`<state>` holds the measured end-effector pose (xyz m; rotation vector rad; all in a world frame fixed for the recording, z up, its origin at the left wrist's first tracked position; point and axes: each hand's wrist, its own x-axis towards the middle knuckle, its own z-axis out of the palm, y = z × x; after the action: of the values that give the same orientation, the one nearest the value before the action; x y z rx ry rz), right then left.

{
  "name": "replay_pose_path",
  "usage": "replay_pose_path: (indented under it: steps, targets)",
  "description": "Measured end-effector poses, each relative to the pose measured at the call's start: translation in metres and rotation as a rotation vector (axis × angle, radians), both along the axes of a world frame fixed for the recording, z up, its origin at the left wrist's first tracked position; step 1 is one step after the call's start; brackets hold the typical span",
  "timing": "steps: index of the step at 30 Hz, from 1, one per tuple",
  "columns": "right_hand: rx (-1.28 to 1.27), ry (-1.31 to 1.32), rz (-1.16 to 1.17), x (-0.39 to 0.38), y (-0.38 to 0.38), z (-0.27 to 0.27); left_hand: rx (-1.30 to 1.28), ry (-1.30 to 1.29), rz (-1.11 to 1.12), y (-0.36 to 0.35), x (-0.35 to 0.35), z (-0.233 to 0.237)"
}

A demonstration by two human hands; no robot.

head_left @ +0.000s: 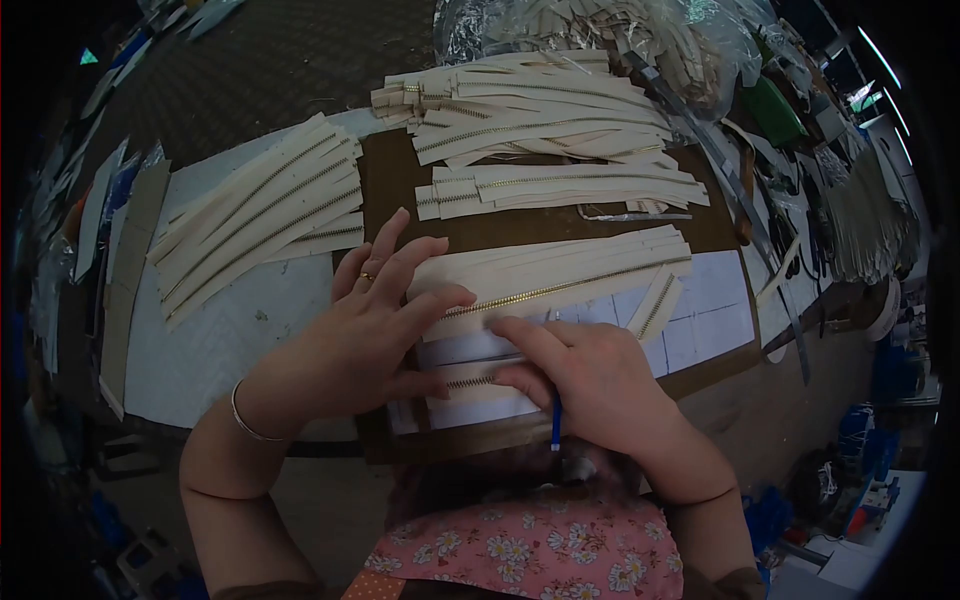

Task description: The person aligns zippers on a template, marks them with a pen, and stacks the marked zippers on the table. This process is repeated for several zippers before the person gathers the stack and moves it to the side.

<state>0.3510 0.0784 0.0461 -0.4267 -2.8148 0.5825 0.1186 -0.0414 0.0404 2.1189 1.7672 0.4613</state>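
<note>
My left hand (385, 310) rests with fingers spread on the left ends of cream zipper strips (560, 262), its thumb on a short zipper piece (470, 383) below them. Across from it, my right hand (585, 370) has its index fingertip at the lower edge of the strips and its thumb on the same short piece. A blue pen (556, 420) is held in my right hand, pointing down toward me. Beneath lies a white sheet with ruled lines (712, 300) on a brown board (400, 180). Another short zipper piece (657, 303) lies slanted on the sheet.
More zipper strips lie fanned at the left (270, 210) and stacked at the back (540, 110). A metal ruler (700, 130), a plastic bag of strips (600, 30) and a green object (772, 112) are at the back right. Scissors lie beside the right edge.
</note>
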Motion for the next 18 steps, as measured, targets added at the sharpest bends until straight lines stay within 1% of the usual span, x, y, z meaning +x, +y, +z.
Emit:
replay_pose_path:
  steps: [4,6,7,9,14,18]
  targets:
    - [0.042,0.041,-0.094,0.029,0.023,0.001,-0.012,0.037,0.005,0.0,0.002,0.005]
    - [0.046,-0.009,-0.311,0.048,0.037,0.007,-0.042,0.052,0.025,0.0,0.003,0.006]
    - [0.049,-0.012,-0.317,0.056,0.044,0.007,-0.039,0.049,0.019,0.0,0.003,0.007]
    - [0.047,0.02,-0.463,0.073,0.058,0.002,-0.068,0.06,0.027,0.0,0.004,0.009]
    - [0.129,0.122,-0.523,0.096,0.08,-0.018,-0.09,0.088,0.028,0.001,0.006,0.013]
    - [0.156,0.151,-0.601,0.106,0.084,-0.014,-0.107,0.144,0.057,0.002,0.007,0.013]
